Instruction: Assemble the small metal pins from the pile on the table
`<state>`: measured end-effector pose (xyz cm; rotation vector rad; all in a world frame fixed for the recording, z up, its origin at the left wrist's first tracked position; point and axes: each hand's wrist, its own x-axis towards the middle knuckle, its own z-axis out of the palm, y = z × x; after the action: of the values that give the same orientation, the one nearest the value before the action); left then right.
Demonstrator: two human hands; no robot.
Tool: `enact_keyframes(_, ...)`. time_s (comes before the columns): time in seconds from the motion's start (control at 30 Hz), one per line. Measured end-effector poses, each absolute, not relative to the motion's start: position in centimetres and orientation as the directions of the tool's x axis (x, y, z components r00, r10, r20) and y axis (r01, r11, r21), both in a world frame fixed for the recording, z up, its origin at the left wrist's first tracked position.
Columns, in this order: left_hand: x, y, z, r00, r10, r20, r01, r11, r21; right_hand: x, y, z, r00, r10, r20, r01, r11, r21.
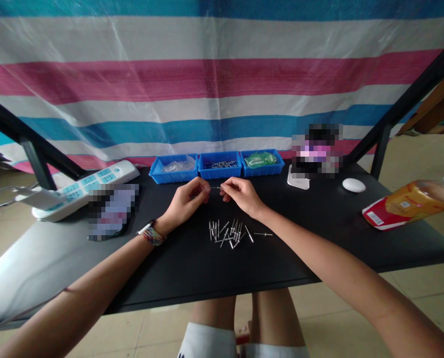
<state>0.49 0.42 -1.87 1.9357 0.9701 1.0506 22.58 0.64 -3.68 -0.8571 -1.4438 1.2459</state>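
My left hand [189,198] and my right hand [243,195] meet above the black table, just in front of the blue bins. A thin silver blind rivet [215,188] spans the gap between them, one end pinched by each hand. Below lies a loose pile of several silver blind rivets [232,232], pointing in different directions. The middle blue bin [220,174] holds more small metal pieces. In the left blue bin [174,177] there is clear plastic, and green plastic bags fill the right blue bin [263,170].
A white power strip [85,188] with a plug and cable lies left, beside a blurred phone [112,213]. On the right are a white flat case [298,180], a white rounded object [353,185] and a bottle [408,203] lying tilted. A striped sheet [214,79] hangs behind.
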Motion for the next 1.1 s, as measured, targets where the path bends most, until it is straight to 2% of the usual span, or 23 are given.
enact_keyframes(0.33,0.6,0.5,-1.7,0.374,0.858,0.353,0.370,-0.487,0.791,22.5,0.2,-3.1,-0.172,0.951,0.258,-0.182,0.227,-0.957)
enact_keyframes(0.53,0.6,0.5,-1.9,0.359,0.875,0.324,0.301,-0.437,0.847,22.1,0.9,-2.2,-0.072,0.956,0.286,-0.178,0.270,-0.946)
enact_keyframes(0.63,0.5,0.5,-1.9,0.352,0.886,0.301,0.272,-0.405,0.873,22.4,2.0,-1.5,-0.005,0.949,0.314,-0.104,0.312,-0.944)
enact_keyframes(0.8,0.5,0.6,-2.1,0.368,0.881,0.297,0.301,-0.415,0.859,24.0,3.0,-1.7,0.033,0.919,0.392,0.176,0.381,-0.908)
enact_keyframes(0.87,0.4,0.7,-2.2,0.377,0.878,0.297,0.317,-0.423,0.849,24.5,3.0,-2.0,0.032,0.906,0.422,0.223,0.405,-0.887)
enact_keyframes(0.93,0.4,0.7,-2.2,0.384,0.874,0.299,0.327,-0.432,0.841,24.8,2.8,-2.0,-0.061,0.916,0.396,0.205,0.400,-0.893)
enact_keyframes(1.0,0.4,0.7,-2.3,0.387,0.871,0.301,0.339,-0.438,0.832,25.1,2.5,-1.6,-0.274,0.906,0.323,0.184,0.379,-0.907)
enact_keyframes(1.1,0.4,0.7,-2.2,0.395,0.865,0.309,0.349,-0.453,0.821,25.7,1.8,-0.6,-0.646,0.749,0.148,0.239,0.383,-0.892)
